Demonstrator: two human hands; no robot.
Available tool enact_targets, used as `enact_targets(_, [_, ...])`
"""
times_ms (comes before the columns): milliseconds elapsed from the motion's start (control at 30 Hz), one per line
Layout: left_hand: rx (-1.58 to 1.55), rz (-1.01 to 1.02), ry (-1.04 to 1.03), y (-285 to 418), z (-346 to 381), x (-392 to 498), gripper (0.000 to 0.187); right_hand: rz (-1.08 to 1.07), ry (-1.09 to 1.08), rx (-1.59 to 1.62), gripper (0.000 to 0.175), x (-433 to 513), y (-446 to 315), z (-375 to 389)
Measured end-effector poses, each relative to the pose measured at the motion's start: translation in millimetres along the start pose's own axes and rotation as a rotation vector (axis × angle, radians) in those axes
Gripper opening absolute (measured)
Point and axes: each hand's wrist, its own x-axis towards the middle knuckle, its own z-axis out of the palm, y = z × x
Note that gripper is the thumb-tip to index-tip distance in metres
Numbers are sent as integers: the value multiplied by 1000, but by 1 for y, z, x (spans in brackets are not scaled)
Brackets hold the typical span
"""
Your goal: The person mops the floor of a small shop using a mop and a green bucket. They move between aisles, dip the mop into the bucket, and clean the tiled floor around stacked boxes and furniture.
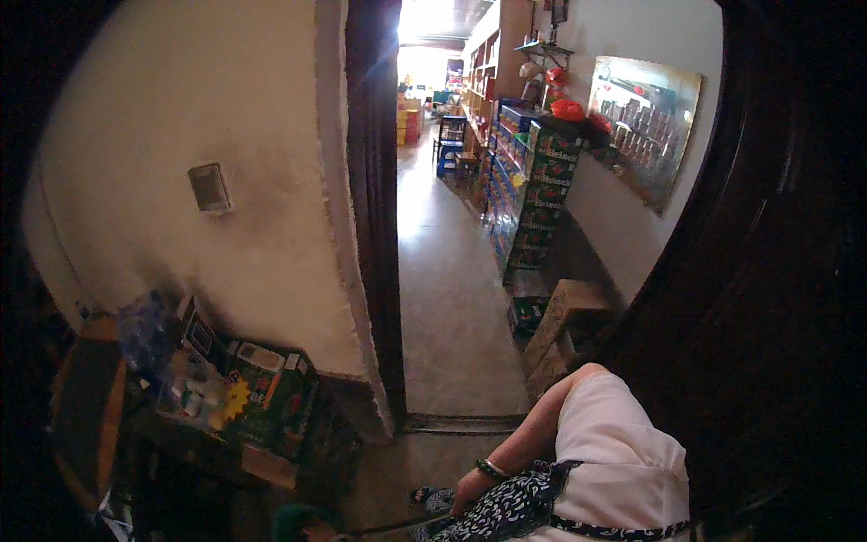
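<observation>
My right hand (pixel 469 489), with a dark beaded bracelet (pixel 491 469) at the wrist, is low in the view, against a black-and-white patterned apron (pixel 518 498). The apron's cloth hides its fingers. A thin, dark rod (pixel 396 526) runs leftward from near this hand along the bottom edge; whether my fingers close on it is unclear. At the rod's left end is a dim skin-toned shape, perhaps my left hand, under a dark green thing (pixel 303 520). A sandalled foot (pixel 421 496) shows beside the right hand.
An open doorway with a metal sill (pixel 467 424) lies ahead. Beyond it, stacked Heineken cartons (pixel 542 196), shelves (pixel 484 74), a chair (pixel 452 129) and a cardboard box (pixel 576 298) line the right side. Left of the doorway stand a green carton (pixel 288 400) and plastic bags (pixel 143 332).
</observation>
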Motion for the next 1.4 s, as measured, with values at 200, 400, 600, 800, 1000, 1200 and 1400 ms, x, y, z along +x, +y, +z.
enact_targets(200, [23,26,1,-19,9,-4,51,-344,-21,-767,24,23,6,-4])
enact_targets(400, [80,66,269,-14,47,16,56,369,132,57,23,20,5,4])
enact_targets(600, [201,264,870,-16,33,-22,57,48,-15,19,24,38,42,-5])
enact_targets(800, [-54,47,-141,9,-89,-80,66,-3,-74,-167,22,41,61,-12])
enact_targets(1000, [-448,10,-273,0,-141,-69,59,-262,-83,-607,20,1,35,-15])
enact_targets(1200, [-1501,-146,-469,-47,-172,-73,50,232,-6,-285,13,-79,-32,-16])
enact_targets(1400, [-2259,-392,-1240,-1,-191,-179,42,265,-35,-177,15,-127,-103,3])
